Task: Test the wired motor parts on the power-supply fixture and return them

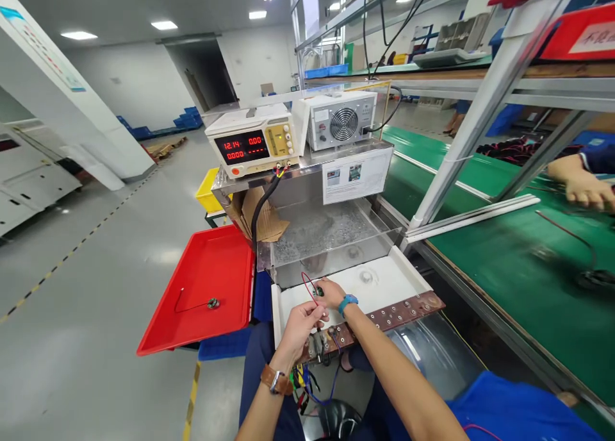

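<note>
In the head view, my right hand point(331, 295), with a blue band at its wrist, is closed on a small green circuit board point(318, 291), mostly hidden by the fingers. A thin red wire point(303, 277) loops up from it and comes down to my left hand point(302, 324). The left fingertips are pinched together on the wire's end. Both hands are over the white tray point(398, 274), just behind a brown terminal strip point(394, 314) with metal studs. Small clips and dark leads point(317, 346) sit on the strip's left part, close below my left hand.
A red tray point(202, 268) at left holds a similar wired board point(213, 303). Ahead stand a power supply point(254, 143) with lit red digits and a fan-cooled unit point(343, 124). At right, another person's hand point(589, 188) is over the green conveyor point(509, 255), beside a white post point(461, 152).
</note>
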`<state>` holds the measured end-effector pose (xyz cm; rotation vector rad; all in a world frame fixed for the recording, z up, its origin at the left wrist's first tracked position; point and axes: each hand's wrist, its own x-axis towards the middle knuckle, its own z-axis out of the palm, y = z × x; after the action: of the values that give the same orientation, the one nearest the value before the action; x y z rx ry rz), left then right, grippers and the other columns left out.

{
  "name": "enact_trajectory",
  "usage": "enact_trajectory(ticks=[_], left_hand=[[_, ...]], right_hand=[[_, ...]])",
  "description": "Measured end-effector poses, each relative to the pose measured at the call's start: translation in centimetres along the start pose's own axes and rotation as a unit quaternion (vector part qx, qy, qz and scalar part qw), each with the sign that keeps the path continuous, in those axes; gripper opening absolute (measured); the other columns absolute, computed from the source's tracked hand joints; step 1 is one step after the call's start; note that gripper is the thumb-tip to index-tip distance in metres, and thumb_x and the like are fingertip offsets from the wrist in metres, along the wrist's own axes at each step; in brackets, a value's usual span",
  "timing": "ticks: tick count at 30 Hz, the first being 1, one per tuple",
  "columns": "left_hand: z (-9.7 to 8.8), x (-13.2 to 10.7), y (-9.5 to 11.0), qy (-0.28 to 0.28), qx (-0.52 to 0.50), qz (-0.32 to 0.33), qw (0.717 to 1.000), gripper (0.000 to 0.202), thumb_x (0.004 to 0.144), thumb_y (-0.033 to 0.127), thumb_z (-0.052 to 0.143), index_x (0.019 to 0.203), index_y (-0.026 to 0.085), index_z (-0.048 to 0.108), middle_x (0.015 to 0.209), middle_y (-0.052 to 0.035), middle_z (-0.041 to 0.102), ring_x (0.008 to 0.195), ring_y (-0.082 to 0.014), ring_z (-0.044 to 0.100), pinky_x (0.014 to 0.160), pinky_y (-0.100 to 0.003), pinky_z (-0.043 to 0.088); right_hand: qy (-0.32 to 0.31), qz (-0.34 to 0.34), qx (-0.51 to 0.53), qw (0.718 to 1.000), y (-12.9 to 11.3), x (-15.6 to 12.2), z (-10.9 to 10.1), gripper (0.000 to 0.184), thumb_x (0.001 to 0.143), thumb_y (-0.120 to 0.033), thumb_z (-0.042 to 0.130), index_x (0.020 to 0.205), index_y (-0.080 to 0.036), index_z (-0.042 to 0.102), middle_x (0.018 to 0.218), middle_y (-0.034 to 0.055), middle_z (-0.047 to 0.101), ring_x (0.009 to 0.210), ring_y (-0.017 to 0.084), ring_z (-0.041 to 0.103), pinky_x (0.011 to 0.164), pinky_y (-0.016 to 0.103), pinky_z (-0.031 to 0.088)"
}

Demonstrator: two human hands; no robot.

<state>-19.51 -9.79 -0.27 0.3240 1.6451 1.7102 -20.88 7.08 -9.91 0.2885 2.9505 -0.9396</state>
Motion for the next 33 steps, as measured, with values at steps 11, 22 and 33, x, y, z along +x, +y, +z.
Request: enact_trajectory(ticks=[11,22,33], left_hand=[[0.0,2.0,-3.6,-0.016,0.106,0.032,0.994,0.033,0.069,0.038,0.075,0.090,0.015,0.067,0.076,-0.0079,0.076,0.079,-0.0233,0.070,0.078,-0.032,0.048],[0.1,2.6,-4.7,-0.053,0.131,0.016,0.990,0.025,0.069,0.036,0.070,0.083,0.017,0.063,0.074,-0.0073,0.076,0.077,-0.0234,0.071,0.075,-0.033,0.050],[0.2,2.2,-4.4,-0.045,0.146,0.018,0.988,0.018,0.067,0.029,0.061,0.080,0.018,0.062,0.070,-0.0057,0.075,0.072,-0.0223,0.069,0.069,-0.031,0.046]], right_hand=[[0.003,-0.001,-0.022,1.000,0.4,0.3,0.5,0.028,0.079,-0.029,0.065,0.105,-0.019,0.065,0.106,0.0062,0.062,0.086,0.017,0.057,0.077,0.026,0.039],[0.007,-0.003,-0.017,1.000,0.1,-0.1,0.1,0.024,0.079,-0.029,0.066,0.101,-0.018,0.065,0.107,0.0069,0.063,0.086,0.018,0.059,0.078,0.027,0.040],[0.010,0.004,-0.002,1.000,-0.3,-0.2,0.2,0.026,0.076,-0.026,0.065,0.102,-0.020,0.065,0.107,0.0057,0.062,0.084,0.017,0.058,0.078,0.026,0.039]])
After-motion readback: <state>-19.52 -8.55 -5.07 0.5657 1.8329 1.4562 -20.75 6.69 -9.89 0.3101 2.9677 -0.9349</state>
